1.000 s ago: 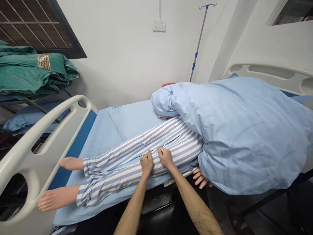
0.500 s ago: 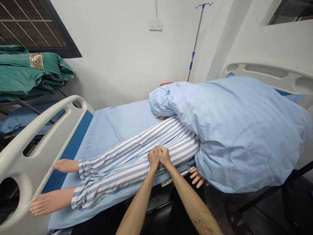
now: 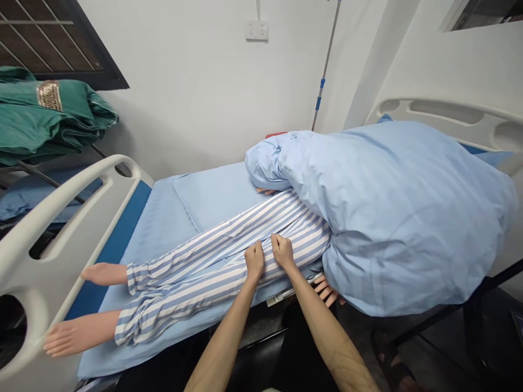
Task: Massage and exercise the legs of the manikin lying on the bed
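Note:
A figure that looks like a manikin lies on the bed in blue-and-white striped trousers (image 3: 186, 288). Its bare feet (image 3: 81, 332) are at the left, and a puffy light-blue quilt (image 3: 400, 218) hides its upper body. My left hand (image 3: 255, 260) is closed in a fist over the near thigh, knuckles up. Just to its right, with a small gap between, my right hand (image 3: 283, 250) is also a fist over the same thigh. I see nothing in either fist; the trouser cloth is not visibly pulled up. Whether they press on the leg is hard to judge.
The bed has a light-blue sheet (image 3: 212, 190), a pale footboard (image 3: 102, 179) at left and a headboard (image 3: 445, 111) at right. A manikin hand (image 3: 324, 288) hangs over the near edge. Behind stands a drip pole (image 3: 326, 71). Folded green cloth (image 3: 57, 120) lies far left.
My two fists, pressed together before, have come apart sideways, the left one to the left and the right one to the right. The view has tipped slightly downward.

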Action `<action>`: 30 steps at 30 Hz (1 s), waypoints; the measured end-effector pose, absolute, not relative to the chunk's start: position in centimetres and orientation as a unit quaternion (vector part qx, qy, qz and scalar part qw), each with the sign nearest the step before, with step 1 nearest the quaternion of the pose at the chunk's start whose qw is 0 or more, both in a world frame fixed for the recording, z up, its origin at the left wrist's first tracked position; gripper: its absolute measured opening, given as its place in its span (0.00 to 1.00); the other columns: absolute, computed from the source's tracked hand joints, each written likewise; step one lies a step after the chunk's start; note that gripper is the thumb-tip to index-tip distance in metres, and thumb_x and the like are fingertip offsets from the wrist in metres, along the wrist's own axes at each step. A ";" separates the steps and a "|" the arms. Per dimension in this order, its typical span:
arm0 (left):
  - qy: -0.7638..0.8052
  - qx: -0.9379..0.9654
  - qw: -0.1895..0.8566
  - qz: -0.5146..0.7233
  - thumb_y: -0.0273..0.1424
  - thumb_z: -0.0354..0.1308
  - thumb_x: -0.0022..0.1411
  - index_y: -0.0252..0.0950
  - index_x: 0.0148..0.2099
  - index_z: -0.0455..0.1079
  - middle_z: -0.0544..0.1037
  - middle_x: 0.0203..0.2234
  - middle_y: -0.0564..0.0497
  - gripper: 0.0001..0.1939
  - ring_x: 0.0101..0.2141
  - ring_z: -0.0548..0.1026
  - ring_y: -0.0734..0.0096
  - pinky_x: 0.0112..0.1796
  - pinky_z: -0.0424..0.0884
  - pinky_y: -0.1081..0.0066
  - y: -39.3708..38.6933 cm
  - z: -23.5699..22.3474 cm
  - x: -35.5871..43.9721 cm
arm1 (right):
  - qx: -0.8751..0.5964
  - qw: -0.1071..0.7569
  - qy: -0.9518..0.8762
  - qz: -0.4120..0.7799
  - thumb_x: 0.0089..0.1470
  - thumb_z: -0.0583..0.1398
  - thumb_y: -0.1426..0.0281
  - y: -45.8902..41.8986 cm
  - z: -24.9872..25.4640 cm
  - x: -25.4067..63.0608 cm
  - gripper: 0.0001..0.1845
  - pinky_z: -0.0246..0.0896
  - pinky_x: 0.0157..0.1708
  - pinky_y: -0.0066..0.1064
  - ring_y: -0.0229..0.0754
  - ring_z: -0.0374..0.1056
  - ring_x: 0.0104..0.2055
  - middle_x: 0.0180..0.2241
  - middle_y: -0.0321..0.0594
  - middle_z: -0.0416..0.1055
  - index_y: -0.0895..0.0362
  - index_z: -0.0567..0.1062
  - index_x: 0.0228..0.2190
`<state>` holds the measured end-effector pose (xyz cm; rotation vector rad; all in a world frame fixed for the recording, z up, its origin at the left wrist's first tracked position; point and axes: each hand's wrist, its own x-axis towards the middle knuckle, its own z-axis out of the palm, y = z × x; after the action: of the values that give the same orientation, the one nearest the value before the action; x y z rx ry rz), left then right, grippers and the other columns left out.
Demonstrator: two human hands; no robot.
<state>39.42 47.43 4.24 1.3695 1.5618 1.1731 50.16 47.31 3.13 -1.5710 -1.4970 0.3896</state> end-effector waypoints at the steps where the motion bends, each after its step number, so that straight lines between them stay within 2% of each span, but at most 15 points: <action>1: 0.596 0.522 0.396 0.465 0.44 0.43 0.62 0.38 0.16 0.52 0.57 0.12 0.55 0.25 0.18 0.57 0.76 0.25 0.56 0.72 47.5 4.5 40.0 | -0.635 0.461 -0.598 0.163 0.64 0.43 0.58 47.4 3.1 50.2 0.25 0.43 0.27 0.29 0.35 0.53 0.21 0.17 0.35 0.59 0.55 0.60 0.18; 5: 0.560 0.508 0.435 0.489 0.47 0.42 0.62 0.38 0.16 0.52 0.58 0.12 0.55 0.26 0.18 0.57 0.76 0.24 0.56 0.72 47.7 5.0 42.6 | -0.620 0.496 -0.576 0.195 0.63 0.42 0.56 47.5 3.2 50.4 0.26 0.46 0.27 0.28 0.35 0.54 0.21 0.17 0.34 0.59 0.55 0.58 0.18; 11: 0.595 0.574 0.335 0.452 0.41 0.41 0.64 0.38 0.17 0.55 0.63 0.14 0.52 0.24 0.20 0.59 0.74 0.26 0.52 0.70 47.7 4.1 43.8 | -0.613 0.514 -0.555 0.231 0.62 0.43 0.54 47.6 4.2 50.8 0.26 0.47 0.25 0.28 0.35 0.54 0.22 0.17 0.34 0.59 0.55 0.58 0.18; 16: 0.589 0.614 0.317 0.419 0.40 0.41 0.64 0.37 0.17 0.51 0.58 0.13 0.53 0.24 0.20 0.56 0.75 0.26 0.49 0.70 47.7 3.7 43.7 | -0.612 0.493 -0.589 0.186 0.62 0.44 0.56 47.3 6.8 52.4 0.25 0.45 0.25 0.28 0.34 0.50 0.21 0.17 0.33 0.57 0.55 0.58 0.18; 19: 0.590 0.614 0.307 0.426 0.41 0.41 0.64 0.37 0.17 0.48 0.55 0.13 0.55 0.24 0.19 0.54 0.76 0.26 0.48 0.69 47.6 3.5 43.7 | -0.622 0.481 -0.597 0.162 0.63 0.43 0.58 47.1 6.4 53.4 0.24 0.44 0.26 0.28 0.34 0.50 0.21 0.17 0.34 0.57 0.55 0.59 0.19; 23: 0.591 0.580 0.340 0.447 0.42 0.42 0.63 0.38 0.17 0.47 0.53 0.13 0.55 0.24 0.20 0.53 0.77 0.25 0.49 0.70 47.7 4.2 44.1 | -0.652 0.451 -0.596 0.128 0.62 0.45 0.59 47.2 4.2 53.8 0.23 0.44 0.27 0.29 0.36 0.52 0.22 0.17 0.35 0.57 0.55 0.61 0.19; 30: 0.570 0.525 0.402 0.488 0.44 0.41 0.63 0.38 0.17 0.48 0.55 0.13 0.54 0.25 0.19 0.54 0.77 0.23 0.52 0.72 48.0 6.0 47.6 | -0.640 0.517 -0.542 0.172 0.62 0.42 0.56 47.5 3.5 54.2 0.25 0.47 0.26 0.28 0.35 0.53 0.21 0.17 0.34 0.58 0.55 0.59 0.19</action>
<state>47.55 47.99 6.00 1.3265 1.4419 1.2326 54.16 47.46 3.51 -1.5366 -1.3001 0.4123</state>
